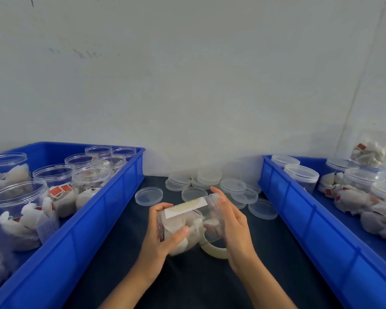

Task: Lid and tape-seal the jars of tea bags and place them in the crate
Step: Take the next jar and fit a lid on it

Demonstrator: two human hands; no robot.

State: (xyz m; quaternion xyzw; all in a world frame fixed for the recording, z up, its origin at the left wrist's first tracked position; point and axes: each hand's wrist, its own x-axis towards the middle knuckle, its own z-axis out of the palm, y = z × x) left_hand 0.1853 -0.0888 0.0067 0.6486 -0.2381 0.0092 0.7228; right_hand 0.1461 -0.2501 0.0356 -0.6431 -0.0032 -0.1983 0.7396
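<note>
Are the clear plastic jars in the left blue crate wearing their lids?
No, the clear plastic jars in the left blue crate stand open-topped.

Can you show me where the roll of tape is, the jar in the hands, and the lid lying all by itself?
roll of tape [212,253], head view, front curve of ring.
jar [187,221], head view, clear side wall.
lone lid [148,195], head view, flat middle.

The roll of tape lies half hidden behind the jar and the right hand, so only its lower arc shows. The left crate and right crate are both cut off by the picture's edges, with their outer jars only partly in view. The print on the jar's label is too blurred to read.
</note>
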